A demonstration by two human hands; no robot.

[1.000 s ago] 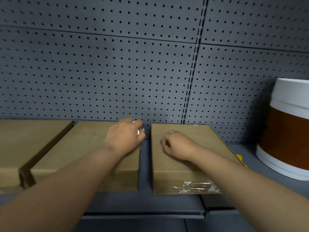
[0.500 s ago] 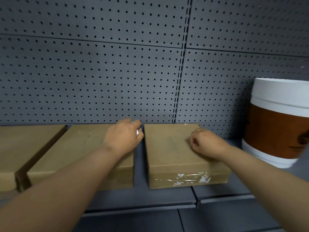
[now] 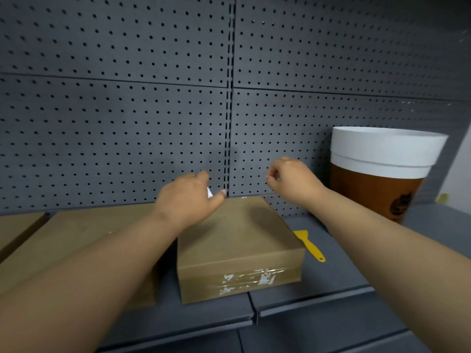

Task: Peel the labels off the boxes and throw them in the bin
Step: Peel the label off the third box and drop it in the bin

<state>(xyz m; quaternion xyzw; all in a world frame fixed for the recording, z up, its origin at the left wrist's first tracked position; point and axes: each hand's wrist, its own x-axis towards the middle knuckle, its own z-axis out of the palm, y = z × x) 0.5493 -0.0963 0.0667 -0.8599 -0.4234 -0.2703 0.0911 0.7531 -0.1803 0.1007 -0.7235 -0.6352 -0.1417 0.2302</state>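
Note:
A brown cardboard box [image 3: 242,240] lies on the grey shelf [image 3: 344,271], with torn white label remains under clear tape [image 3: 249,279] on its front face. My left hand [image 3: 187,198] hovers over the box's far left corner and holds a white label piece [image 3: 209,192] in curled fingers. My right hand [image 3: 290,180] is raised above the box's far right corner, between the box and the bin. Its fingertips pinch together on what looks like a tiny pale label scrap [image 3: 267,177]. The white and brown bin [image 3: 382,174] stands to the right.
A second brown box [image 3: 89,238] lies to the left under my left forearm, and a third [image 3: 15,225] at the far left edge. A yellow plastic scraper [image 3: 309,245] lies on the shelf between the box and the bin. A grey pegboard wall [image 3: 127,123] closes the back.
My right hand has lifted off the box top and moved up and to the right towards the bin. The view has swung right, showing more of the bin and the scraper. The left hand stays put.

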